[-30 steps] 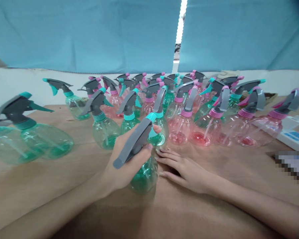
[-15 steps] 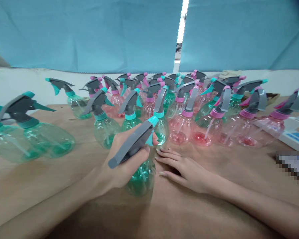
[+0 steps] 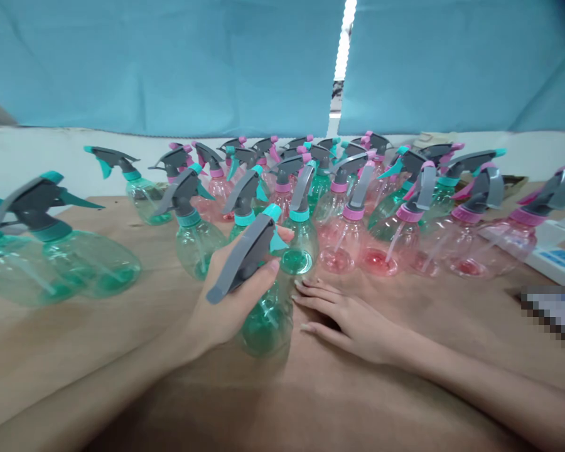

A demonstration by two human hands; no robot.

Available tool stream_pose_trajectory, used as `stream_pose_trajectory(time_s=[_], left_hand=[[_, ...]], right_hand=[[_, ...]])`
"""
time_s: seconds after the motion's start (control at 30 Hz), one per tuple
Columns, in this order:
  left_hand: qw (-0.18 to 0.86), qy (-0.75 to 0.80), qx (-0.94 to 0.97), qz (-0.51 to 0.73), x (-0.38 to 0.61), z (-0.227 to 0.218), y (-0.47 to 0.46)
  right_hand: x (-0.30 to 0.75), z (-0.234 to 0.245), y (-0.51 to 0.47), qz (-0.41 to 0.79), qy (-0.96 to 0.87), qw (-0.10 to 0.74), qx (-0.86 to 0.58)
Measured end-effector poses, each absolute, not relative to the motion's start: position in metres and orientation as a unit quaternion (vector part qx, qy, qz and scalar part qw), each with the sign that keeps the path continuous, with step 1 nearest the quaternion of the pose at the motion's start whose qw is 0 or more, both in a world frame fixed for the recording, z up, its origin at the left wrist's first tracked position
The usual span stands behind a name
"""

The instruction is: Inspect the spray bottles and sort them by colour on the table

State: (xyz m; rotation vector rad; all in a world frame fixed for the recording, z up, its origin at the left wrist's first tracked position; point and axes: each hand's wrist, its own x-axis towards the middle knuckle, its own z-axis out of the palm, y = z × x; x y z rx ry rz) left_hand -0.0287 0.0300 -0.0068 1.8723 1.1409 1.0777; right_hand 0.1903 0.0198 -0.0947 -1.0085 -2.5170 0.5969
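While your left grip [image 3: 233, 314] wraps the neck of a green spray bottle [image 3: 266, 329], a fingertip showing past its turquoise trigger [image 3: 277, 240], your right grip [image 3: 353, 323] lies palm-down on the worktop [image 3: 263, 402], its fingers stretched out and slightly parted. You have the held bottle close in front of you, just left of centre — whether its base touches the worktop, you cannot tell from this angle. Your right fingertips sit just beside it. Beyond both grips stands a crowd of green bottles [image 3: 200, 242] and pink bottles [image 3: 336, 251] — the front row pink towards your right. A white box [image 3: 558, 260] lies near the right edge; a blue curtain [image 3: 169, 63] hangs behind.
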Motion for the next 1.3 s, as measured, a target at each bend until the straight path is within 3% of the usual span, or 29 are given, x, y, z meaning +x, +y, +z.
stream_pose_trajectory(time_s=[1.3], left_hand=[[0.338,0.422,0.735,0.409,-0.0241,-0.0006,0.029]], right_hand=[[0.19,-0.094,0.02,0.216,-0.891,0.183,-0.356]])
